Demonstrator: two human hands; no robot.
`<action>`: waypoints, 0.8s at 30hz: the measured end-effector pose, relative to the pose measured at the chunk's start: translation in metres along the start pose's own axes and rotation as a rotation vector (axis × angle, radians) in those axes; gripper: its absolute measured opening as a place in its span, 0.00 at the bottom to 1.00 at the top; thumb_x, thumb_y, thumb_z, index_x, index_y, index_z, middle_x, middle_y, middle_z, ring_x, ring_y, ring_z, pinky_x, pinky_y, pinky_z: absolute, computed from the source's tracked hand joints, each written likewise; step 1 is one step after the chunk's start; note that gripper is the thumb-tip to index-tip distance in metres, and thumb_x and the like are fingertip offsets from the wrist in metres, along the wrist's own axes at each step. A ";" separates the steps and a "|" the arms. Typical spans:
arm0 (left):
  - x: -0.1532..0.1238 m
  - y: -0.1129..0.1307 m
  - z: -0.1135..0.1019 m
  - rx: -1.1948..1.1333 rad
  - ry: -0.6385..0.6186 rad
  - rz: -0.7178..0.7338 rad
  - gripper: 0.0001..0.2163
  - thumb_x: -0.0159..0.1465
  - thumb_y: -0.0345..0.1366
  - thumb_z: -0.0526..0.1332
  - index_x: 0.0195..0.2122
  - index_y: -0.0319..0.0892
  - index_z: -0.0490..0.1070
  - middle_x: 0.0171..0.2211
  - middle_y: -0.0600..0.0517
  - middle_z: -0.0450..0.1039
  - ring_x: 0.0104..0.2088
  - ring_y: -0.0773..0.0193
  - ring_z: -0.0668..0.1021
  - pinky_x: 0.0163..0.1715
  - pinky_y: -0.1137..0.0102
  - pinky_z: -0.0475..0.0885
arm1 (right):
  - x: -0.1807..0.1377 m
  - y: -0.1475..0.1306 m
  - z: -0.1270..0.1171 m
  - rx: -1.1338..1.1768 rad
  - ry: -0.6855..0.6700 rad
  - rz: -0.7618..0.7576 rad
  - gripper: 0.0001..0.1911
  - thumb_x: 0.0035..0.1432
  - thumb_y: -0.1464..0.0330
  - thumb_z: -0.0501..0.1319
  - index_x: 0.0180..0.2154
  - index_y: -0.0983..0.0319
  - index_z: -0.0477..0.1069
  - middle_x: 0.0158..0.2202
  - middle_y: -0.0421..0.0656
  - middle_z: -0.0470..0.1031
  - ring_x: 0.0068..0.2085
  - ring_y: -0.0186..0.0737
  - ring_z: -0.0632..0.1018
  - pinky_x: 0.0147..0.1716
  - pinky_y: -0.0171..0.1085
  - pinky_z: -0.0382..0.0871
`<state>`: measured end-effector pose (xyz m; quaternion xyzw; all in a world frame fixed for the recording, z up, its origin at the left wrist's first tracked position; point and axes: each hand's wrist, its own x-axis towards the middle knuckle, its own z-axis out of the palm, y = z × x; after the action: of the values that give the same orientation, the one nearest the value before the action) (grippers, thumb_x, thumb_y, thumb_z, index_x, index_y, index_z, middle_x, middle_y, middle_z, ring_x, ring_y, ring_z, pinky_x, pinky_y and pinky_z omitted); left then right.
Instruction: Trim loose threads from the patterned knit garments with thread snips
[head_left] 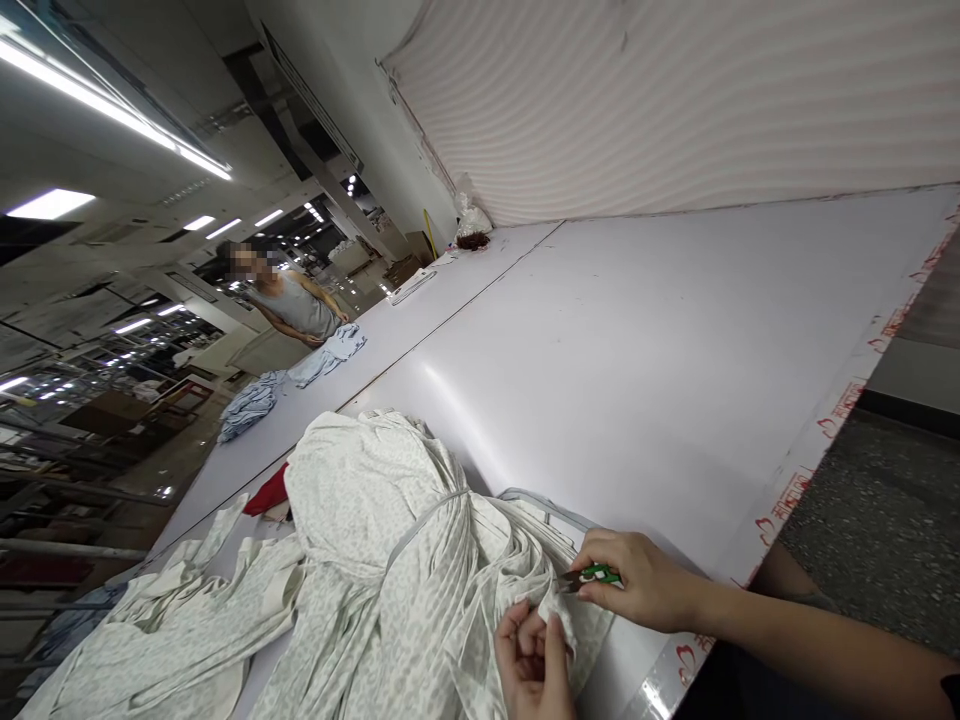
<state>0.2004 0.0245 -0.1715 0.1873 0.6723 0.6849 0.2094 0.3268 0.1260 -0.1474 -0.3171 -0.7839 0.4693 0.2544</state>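
A large bundle of pale patterned fabric (367,480), tied round with a grey strip (426,522), lies at the near side of the table. My right hand (637,580) is closed on small green-handled thread snips (596,574), whose blades point left toward a fold of the fabric. Just below the blades, my left hand (532,660) pinches an edge of the same fabric between thumb and fingers. The blade tips are close to the cloth; whether they touch it I cannot tell.
More pale fabric pieces (187,630) spread out at the left, beside a red cloth (267,492). Across the white table (600,370) are blue fabric piles (251,405). A person in a grey top (292,305) stands at the far side. A plastic bag (472,215) sits by the wall.
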 end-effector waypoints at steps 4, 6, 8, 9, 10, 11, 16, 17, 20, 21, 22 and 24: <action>0.006 0.012 -0.003 -0.104 -0.018 -0.206 0.33 0.40 0.53 0.76 0.43 0.44 0.69 0.22 0.60 0.71 0.18 0.76 0.70 0.21 0.81 0.67 | 0.001 -0.002 0.007 -0.003 0.014 -0.072 0.08 0.56 0.72 0.64 0.39 0.60 0.78 0.37 0.43 0.79 0.36 0.40 0.79 0.37 0.35 0.71; 0.007 0.017 -0.003 -0.139 -0.022 -0.263 0.34 0.38 0.52 0.77 0.44 0.44 0.69 0.22 0.60 0.71 0.18 0.77 0.71 0.21 0.82 0.67 | 0.002 -0.002 0.010 0.002 0.021 -0.073 0.07 0.56 0.72 0.64 0.38 0.60 0.78 0.36 0.43 0.79 0.35 0.39 0.78 0.37 0.35 0.71; 0.006 0.019 -0.003 -0.165 -0.024 -0.286 0.35 0.37 0.52 0.78 0.44 0.44 0.69 0.22 0.60 0.71 0.18 0.77 0.71 0.21 0.83 0.67 | 0.003 -0.001 0.012 0.024 0.013 -0.067 0.08 0.55 0.71 0.65 0.39 0.60 0.78 0.36 0.42 0.79 0.35 0.39 0.78 0.36 0.35 0.71; 0.006 0.019 -0.002 -0.173 -0.025 -0.283 0.35 0.37 0.51 0.78 0.43 0.44 0.69 0.22 0.60 0.72 0.18 0.77 0.70 0.20 0.83 0.66 | 0.003 0.000 0.013 0.038 0.009 -0.063 0.08 0.55 0.71 0.65 0.39 0.60 0.78 0.36 0.42 0.79 0.35 0.39 0.78 0.36 0.35 0.71; 0.006 0.019 -0.001 -0.179 -0.028 -0.274 0.34 0.37 0.51 0.78 0.43 0.44 0.69 0.22 0.60 0.72 0.18 0.78 0.70 0.20 0.83 0.65 | 0.003 0.001 0.013 0.051 0.007 -0.058 0.09 0.54 0.71 0.65 0.39 0.60 0.78 0.36 0.42 0.79 0.35 0.39 0.78 0.36 0.35 0.71; 0.005 0.020 -0.001 -0.185 -0.031 -0.264 0.34 0.37 0.50 0.78 0.43 0.44 0.69 0.22 0.60 0.72 0.17 0.78 0.69 0.19 0.83 0.65 | 0.003 0.001 0.013 0.063 0.006 -0.052 0.08 0.54 0.71 0.65 0.39 0.59 0.78 0.36 0.42 0.79 0.36 0.39 0.78 0.36 0.35 0.70; 0.005 0.021 0.001 -0.224 -0.047 -0.294 0.34 0.37 0.49 0.79 0.43 0.45 0.69 0.22 0.60 0.73 0.17 0.80 0.68 0.19 0.85 0.62 | 0.004 0.003 0.012 0.137 -0.011 -0.028 0.07 0.54 0.70 0.65 0.37 0.59 0.79 0.36 0.42 0.78 0.35 0.39 0.77 0.36 0.35 0.70; 0.005 0.021 0.001 -0.223 -0.050 -0.295 0.34 0.37 0.49 0.79 0.43 0.45 0.69 0.22 0.60 0.73 0.17 0.80 0.68 0.19 0.85 0.62 | 0.004 0.003 0.011 0.147 -0.016 -0.029 0.08 0.54 0.70 0.65 0.38 0.59 0.79 0.36 0.42 0.78 0.35 0.39 0.77 0.36 0.35 0.70; 0.005 0.019 -0.001 -0.178 -0.063 -0.252 0.34 0.38 0.49 0.78 0.44 0.45 0.69 0.22 0.60 0.73 0.17 0.79 0.69 0.20 0.84 0.64 | 0.005 0.003 0.011 0.135 -0.010 -0.038 0.07 0.55 0.70 0.65 0.38 0.59 0.79 0.35 0.42 0.78 0.34 0.39 0.77 0.36 0.36 0.70; 0.006 0.018 -0.001 -0.161 -0.067 -0.234 0.33 0.38 0.50 0.78 0.44 0.45 0.69 0.22 0.60 0.73 0.17 0.78 0.69 0.20 0.83 0.64 | 0.005 0.002 0.010 0.118 -0.002 -0.037 0.07 0.55 0.70 0.64 0.37 0.59 0.79 0.35 0.42 0.78 0.34 0.39 0.77 0.36 0.36 0.70; 0.006 0.016 -0.002 -0.146 -0.070 -0.221 0.33 0.39 0.50 0.77 0.44 0.44 0.69 0.22 0.60 0.73 0.17 0.78 0.69 0.20 0.83 0.65 | 0.005 0.002 0.010 0.103 0.007 -0.031 0.07 0.56 0.70 0.63 0.37 0.59 0.79 0.35 0.42 0.78 0.34 0.39 0.77 0.36 0.36 0.70; 0.007 0.014 -0.003 -0.128 -0.073 -0.215 0.33 0.40 0.50 0.77 0.44 0.44 0.69 0.22 0.60 0.72 0.17 0.77 0.69 0.21 0.82 0.65 | 0.003 0.002 0.009 0.084 0.016 -0.022 0.07 0.57 0.70 0.62 0.37 0.59 0.79 0.35 0.42 0.79 0.34 0.39 0.77 0.35 0.35 0.70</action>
<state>0.1925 0.0256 -0.1579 0.1253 0.6354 0.6925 0.3177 0.3187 0.1239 -0.1524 -0.3012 -0.7649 0.4964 0.2790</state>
